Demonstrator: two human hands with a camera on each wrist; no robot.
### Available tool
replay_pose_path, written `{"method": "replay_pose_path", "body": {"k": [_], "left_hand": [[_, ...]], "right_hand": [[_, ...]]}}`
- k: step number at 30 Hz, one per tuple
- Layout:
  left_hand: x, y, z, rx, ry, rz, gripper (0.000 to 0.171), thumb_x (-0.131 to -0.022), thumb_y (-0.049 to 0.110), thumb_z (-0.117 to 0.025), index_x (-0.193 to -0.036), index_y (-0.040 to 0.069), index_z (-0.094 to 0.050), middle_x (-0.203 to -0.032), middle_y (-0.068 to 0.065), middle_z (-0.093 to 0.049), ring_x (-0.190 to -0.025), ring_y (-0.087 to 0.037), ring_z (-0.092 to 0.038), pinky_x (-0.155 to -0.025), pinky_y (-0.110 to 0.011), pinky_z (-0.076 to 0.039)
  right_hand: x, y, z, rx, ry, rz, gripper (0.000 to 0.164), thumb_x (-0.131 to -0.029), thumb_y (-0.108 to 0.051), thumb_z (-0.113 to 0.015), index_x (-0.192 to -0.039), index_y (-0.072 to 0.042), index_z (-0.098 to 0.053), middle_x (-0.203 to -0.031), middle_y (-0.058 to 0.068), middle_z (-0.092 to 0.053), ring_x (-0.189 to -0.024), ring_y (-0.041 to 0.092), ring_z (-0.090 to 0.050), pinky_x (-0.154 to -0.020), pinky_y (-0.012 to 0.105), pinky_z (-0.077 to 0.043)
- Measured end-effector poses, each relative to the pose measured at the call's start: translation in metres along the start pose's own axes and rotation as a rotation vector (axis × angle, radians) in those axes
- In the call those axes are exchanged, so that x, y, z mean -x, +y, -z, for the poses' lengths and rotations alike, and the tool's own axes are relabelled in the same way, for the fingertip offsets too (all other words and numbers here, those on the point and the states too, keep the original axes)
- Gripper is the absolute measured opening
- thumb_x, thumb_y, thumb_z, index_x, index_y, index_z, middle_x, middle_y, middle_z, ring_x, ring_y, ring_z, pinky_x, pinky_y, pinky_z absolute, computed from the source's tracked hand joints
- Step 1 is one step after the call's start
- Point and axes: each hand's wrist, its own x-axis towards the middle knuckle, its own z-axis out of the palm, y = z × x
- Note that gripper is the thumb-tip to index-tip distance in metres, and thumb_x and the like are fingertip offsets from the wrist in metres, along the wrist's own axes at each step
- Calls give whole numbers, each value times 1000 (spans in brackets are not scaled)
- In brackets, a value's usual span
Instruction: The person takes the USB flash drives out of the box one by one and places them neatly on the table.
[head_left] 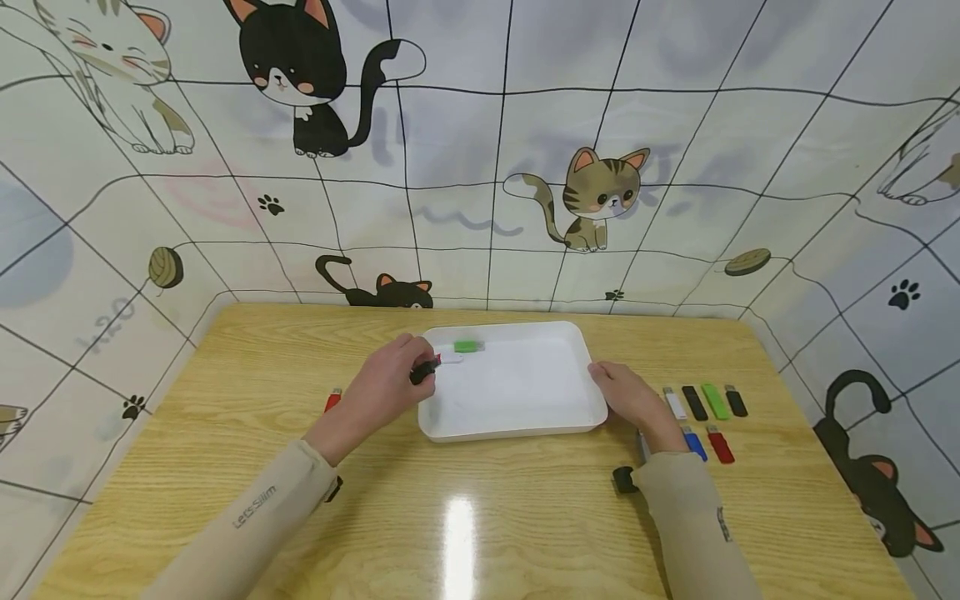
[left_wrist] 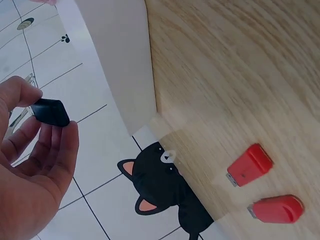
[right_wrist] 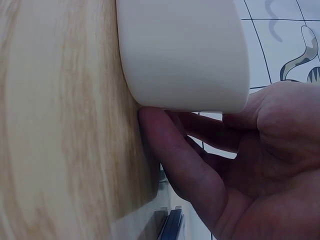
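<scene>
My left hand (head_left: 390,379) pinches a black USB flash drive (left_wrist: 51,112) between thumb and fingertips, over the left edge of a white tray (head_left: 517,417). Inside the tray lie a green USB drive (head_left: 467,346) near the back left and, beside the held one, a small white-and-red piece (head_left: 450,359) partly hidden by it. My right hand (head_left: 626,396) grips the tray's right side, with the thumb by the rim and a finger low against the wall near the table, as the right wrist view shows.
Two red USB drives, one nearer (left_wrist: 250,165) and one farther (left_wrist: 277,209), lie left of the tray. On the right stand rows of drives: white (head_left: 674,403), black (head_left: 694,403), green (head_left: 716,402), blue (head_left: 694,443) and red (head_left: 720,445). Cat-print cloth (head_left: 465,208) surrounds the wooden table (head_left: 525,517).
</scene>
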Motion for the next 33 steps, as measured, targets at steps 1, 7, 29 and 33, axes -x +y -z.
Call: {"method": "replay_pose_path", "body": {"k": [1,7,29,33], "left_hand": [[1,-1,1,2,7,11,14,-77,11,-65,-91,12,-62,-84,1,-54,-73,-13,-51,-64,-26,-47],[9,-12,11,51,73,75,15,-79,14,-66,-93,9,-64,-87,0,-58,-78,-15,-58,-67,-29,-51],[57,-67,45,64,152,350,21,-85,22,-62,-97,5,-65,-83,-3,-64,-73,-17,-60,-66,-35,-47],[67,-75,47,25,151,364,20,-85,22,-64,-95,4,-65,-80,-3,-63,-73,-17,-58,-64,-34,-46]], "right_hand": [[0,0,0,-3,1,-2,59,-106,-33,-26,-145,11,-35,-142,29,-42,-131,41,-37,-108,55,-29],[3,-1,-1,-3,3,-15,60,-106,-34,-25,-146,10,-33,-144,29,-40,-133,42,-35,-108,55,-27],[7,-1,-4,-2,14,-7,59,-106,-33,-26,-145,10,-36,-141,28,-43,-131,41,-39,-108,55,-29],[9,-2,-3,-10,13,-17,59,-106,-33,-26,-145,10,-36,-141,28,-44,-129,40,-40,-108,55,-29]]}}
